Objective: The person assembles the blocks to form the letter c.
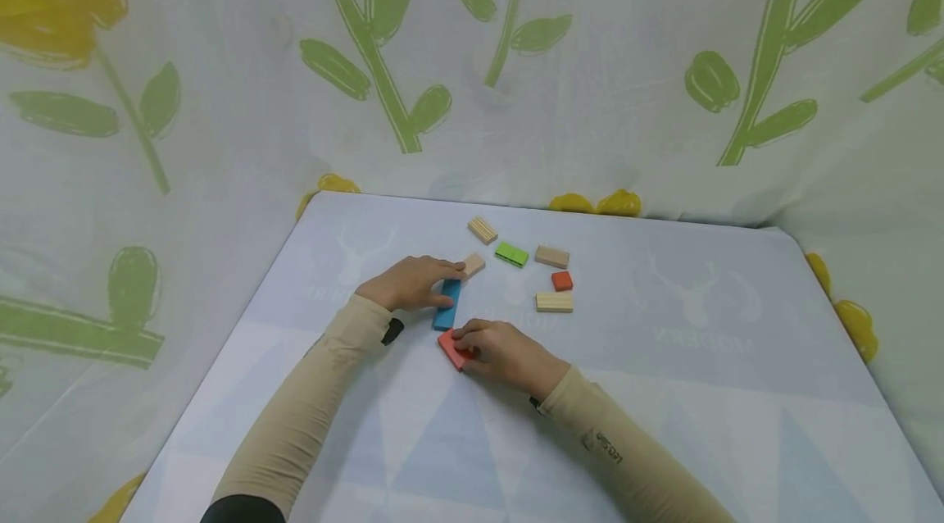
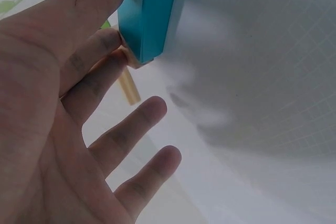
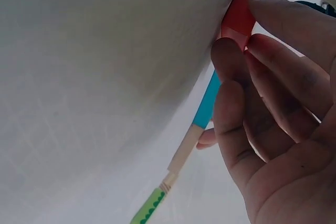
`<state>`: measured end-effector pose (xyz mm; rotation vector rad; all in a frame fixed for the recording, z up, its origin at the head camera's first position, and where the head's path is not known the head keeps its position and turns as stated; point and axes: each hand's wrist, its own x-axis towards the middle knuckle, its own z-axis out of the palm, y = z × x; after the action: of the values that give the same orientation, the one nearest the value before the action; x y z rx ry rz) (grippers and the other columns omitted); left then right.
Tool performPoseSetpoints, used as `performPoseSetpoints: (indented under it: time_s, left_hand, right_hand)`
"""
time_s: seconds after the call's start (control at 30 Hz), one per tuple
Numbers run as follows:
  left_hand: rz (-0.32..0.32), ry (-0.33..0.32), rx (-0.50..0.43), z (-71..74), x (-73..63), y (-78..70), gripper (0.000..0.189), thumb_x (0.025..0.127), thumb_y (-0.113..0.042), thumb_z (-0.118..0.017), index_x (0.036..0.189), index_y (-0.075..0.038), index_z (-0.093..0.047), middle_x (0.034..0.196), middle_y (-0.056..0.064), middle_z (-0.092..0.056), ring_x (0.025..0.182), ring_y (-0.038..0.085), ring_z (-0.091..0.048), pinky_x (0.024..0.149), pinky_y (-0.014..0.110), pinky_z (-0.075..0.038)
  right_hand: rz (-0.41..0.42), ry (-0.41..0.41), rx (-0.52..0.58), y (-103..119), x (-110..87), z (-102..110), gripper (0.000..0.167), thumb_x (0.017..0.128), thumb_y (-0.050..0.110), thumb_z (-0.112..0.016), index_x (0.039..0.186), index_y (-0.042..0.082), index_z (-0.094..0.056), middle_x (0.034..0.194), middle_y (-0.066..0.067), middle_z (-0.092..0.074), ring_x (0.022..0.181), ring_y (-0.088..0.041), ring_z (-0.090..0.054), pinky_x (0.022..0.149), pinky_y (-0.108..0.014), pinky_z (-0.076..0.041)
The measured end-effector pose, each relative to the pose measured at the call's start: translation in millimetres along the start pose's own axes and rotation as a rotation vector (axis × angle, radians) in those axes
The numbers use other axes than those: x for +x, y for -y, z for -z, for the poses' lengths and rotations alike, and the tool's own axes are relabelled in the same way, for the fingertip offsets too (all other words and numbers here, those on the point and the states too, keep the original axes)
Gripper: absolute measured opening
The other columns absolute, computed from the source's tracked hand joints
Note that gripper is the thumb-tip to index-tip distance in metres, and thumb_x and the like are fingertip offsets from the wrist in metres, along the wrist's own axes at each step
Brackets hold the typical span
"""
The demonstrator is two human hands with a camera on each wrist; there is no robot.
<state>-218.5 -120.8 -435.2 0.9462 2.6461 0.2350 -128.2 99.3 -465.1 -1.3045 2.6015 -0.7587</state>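
Note:
A red wooden block [image 1: 451, 349] lies on the table close to the near end of a longer blue block [image 1: 447, 311]. My right hand [image 1: 509, 355] pinches the red block between thumb and fingertips. Along the side of the blue block [image 2: 149, 17], my left hand [image 1: 409, 284] rests its thumb, with index and middle fingertips toward the far end; its last two fingers [image 2: 131, 129] extend free. A plain wooden block [image 1: 474, 265] continues the line beyond the blue one, partly covered by the left fingertips.
Farther back, a ridged wooden block [image 1: 483, 229], a green block [image 1: 512, 253] and a plain tan block [image 1: 552, 256] form a curve. A small red block [image 1: 562, 281] and another ridged block [image 1: 554, 302] follow on the right. The white patterned table [image 1: 664, 425] meets a flowered curtain [image 1: 590, 121] behind.

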Motion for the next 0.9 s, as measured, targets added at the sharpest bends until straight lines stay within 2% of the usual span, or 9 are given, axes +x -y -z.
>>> performPoseSetpoints:
  time_s: [0.23, 0.4, 0.5, 0.7, 0.9]
  left_hand:
    - [-0.007, -0.003, -0.013, 0.8, -0.7, 0.3, 0.058, 0.097, -0.035, -0.07, 0.149, -0.015, -0.053, 0.159, 0.0, -0.04, 0.143, 0.029, -0.041, 0.116, 0.047, -0.036]
    - [-0.012, -0.002, -0.012, 0.6, -0.4, 1.0, 0.058, 0.097, -0.036, -0.07, 0.149, -0.016, -0.053, 0.16, -0.001, -0.039, 0.144, 0.028, -0.041, 0.116, 0.047, -0.035]
    - [-0.015, -0.005, -0.006, 0.7, 0.7, 0.8, 0.058, 0.097, -0.036, -0.071, 0.149, -0.016, -0.054, 0.16, -0.001, -0.039, 0.143, 0.028, -0.042, 0.116, 0.046, -0.036]
    - [-0.002, -0.009, -0.017, 1.2, 0.1, -0.5, 0.058, 0.096, -0.035, -0.071, 0.148, -0.016, -0.054, 0.16, -0.002, -0.039, 0.143, 0.029, -0.042, 0.116, 0.048, -0.036]
    - [0.019, 0.009, -0.016, -0.3, 1.2, -0.5, 0.06, 0.096, -0.036, -0.071, 0.15, -0.016, -0.052, 0.16, -0.003, -0.038, 0.144, 0.027, -0.04, 0.117, 0.046, -0.035]
  right_hand:
    - [-0.031, 0.016, -0.015, 1, -1.0, 0, 0.038, 0.089, 0.017, -0.081, 0.124, 0.006, -0.073, 0.128, -0.004, -0.068, 0.119, -0.016, -0.063, 0.099, -0.026, -0.052]
    - [-0.013, -0.003, -0.006, 0, -3.3, 2, 0.035, 0.09, 0.017, -0.08, 0.123, 0.008, -0.074, 0.13, -0.002, -0.067, 0.12, -0.014, -0.062, 0.1, -0.028, -0.051]
    - [-0.014, -0.039, 0.033, -2, -5.0, 6, 0.033, 0.091, 0.017, -0.078, 0.123, 0.01, -0.073, 0.13, 0.0, -0.067, 0.118, -0.013, -0.063, 0.098, -0.027, -0.052]
    - [-0.047, -0.148, 0.056, -10, -8.3, 18, 0.04, 0.095, 0.017, -0.074, 0.133, 0.011, -0.065, 0.127, -0.003, -0.067, 0.098, -0.012, -0.067, 0.085, -0.025, -0.057]
    - [-0.087, -0.262, 0.013, -18, -11.5, 27, 0.046, 0.093, 0.014, -0.075, 0.137, 0.012, -0.062, 0.125, -0.008, -0.067, 0.099, -0.018, -0.068, 0.084, -0.031, -0.059]
